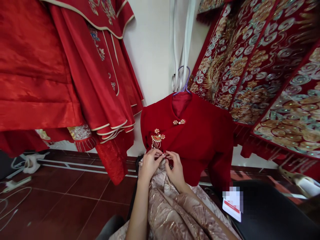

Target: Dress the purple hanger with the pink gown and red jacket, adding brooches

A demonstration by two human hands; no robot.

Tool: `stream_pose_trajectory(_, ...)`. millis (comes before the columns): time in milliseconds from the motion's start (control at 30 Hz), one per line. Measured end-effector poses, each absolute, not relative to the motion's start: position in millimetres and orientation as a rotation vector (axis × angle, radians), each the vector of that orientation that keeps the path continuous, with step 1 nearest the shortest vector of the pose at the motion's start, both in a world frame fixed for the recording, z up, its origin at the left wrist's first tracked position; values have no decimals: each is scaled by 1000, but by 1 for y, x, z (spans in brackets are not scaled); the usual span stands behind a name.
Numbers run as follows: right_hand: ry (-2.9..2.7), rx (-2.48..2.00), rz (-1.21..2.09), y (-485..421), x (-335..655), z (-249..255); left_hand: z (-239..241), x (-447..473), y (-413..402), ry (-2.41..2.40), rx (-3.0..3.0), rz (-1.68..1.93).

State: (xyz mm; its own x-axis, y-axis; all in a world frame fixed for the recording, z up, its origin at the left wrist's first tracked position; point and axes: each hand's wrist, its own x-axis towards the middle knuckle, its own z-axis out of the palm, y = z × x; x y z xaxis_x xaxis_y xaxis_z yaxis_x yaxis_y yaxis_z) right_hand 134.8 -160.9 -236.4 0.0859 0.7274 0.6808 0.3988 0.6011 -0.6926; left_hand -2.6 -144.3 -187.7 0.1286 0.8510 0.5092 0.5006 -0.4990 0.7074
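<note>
A dark red jacket [200,130] hangs in front of me on a purple hanger [186,81]. Flower-shaped fastenings [179,122] with pearls sit at its collar. A fan-shaped brooch [156,140] with hanging beads is on its chest. Just below the brooch, my left hand [150,163] and my right hand [176,170] meet at the jacket's front edge. Both hands pinch a small beaded button fastening [164,154] between the fingertips. Shiny beige-pink patterned fabric [170,210] lies under my forearms.
Red robes [100,76] hang at the left, and heavily embroidered garments [250,73] hang at the right. White straps [185,40] run down to the hanger. A phone [232,208] rests on a black seat [270,213]. White cables [15,200] lie on the tiled floor [72,200].
</note>
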Motion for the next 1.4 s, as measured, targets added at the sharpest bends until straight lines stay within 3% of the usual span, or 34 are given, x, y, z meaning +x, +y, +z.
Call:
stream_pose_trajectory(567, -1488, -949, 340, -162, 132, -236, -184, 3, -144, 1311, 1848, 1326)
stream_pose_trajectory(1000, -1387, -866, 51, -170, 132, -242, -159, 18, -161, 795, 1224, 1200)
stream_pose_trajectory(1400, -1368, -899, 67, -170, 129, -236, -140, 39, -115, 876, 862, 1721)
